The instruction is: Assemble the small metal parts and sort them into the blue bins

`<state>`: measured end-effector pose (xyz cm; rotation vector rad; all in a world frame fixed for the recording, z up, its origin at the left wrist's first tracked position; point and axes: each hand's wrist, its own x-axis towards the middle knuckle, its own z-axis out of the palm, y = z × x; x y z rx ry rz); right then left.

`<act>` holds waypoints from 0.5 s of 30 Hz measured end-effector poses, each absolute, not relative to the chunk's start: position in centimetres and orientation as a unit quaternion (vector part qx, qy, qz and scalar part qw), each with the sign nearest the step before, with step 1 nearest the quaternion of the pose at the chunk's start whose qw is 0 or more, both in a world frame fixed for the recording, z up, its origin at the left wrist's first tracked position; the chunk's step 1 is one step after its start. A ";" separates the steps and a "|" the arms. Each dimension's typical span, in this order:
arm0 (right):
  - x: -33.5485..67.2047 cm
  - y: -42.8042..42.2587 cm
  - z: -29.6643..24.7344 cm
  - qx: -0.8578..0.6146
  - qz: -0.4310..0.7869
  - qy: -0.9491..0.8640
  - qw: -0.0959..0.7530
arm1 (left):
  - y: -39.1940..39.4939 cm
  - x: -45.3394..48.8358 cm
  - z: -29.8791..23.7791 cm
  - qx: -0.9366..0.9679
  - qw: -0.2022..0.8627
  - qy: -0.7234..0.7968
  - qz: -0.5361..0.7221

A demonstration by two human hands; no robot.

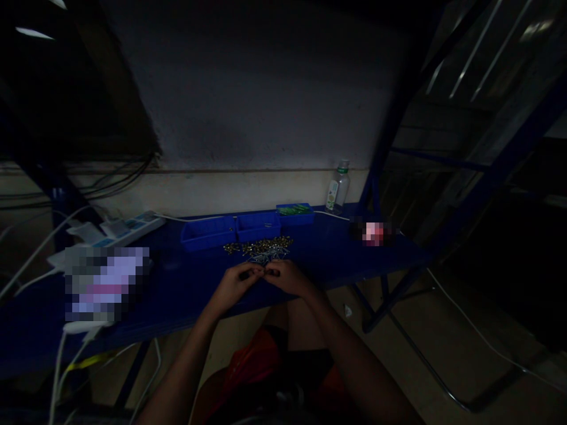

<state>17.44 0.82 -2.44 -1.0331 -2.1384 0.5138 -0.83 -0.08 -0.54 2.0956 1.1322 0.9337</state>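
My left hand [237,284] and my right hand [287,276] meet fingertip to fingertip over the front of the blue table. Both are closed in a pinch; whatever lies between the fingers is too small and dark to make out. Just beyond them is a pile of thin silvery pins or screws [268,255]. Behind that, small brass-coloured metal pieces [261,245] lie heaped, with a smaller cluster [231,248] to the left.
Blue bins [208,231] [259,224] stand behind the heaps, beside a blue tray [296,213] of green items. A clear bottle [339,189] stands at the back right. Power strips [133,227] and cables lie left, near a blurred-out object [108,283]. Another blurred-out object [372,234] sits right.
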 end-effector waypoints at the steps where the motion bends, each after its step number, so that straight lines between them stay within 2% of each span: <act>1: 17.5 0.8 -2.4 -0.400 0.207 -0.820 0.354 | 0.0 -0.9 -0.6 0.779 0.282 0.432 0.357; 7: 17.6 0.9 -2.7 -0.412 0.245 -0.765 0.429 | 0.3 -1.0 -0.7 0.781 0.253 0.463 0.334; 15: 17.6 0.6 -2.4 -0.415 0.247 -0.760 0.434 | 0.4 -0.6 -0.7 0.792 0.244 0.466 0.309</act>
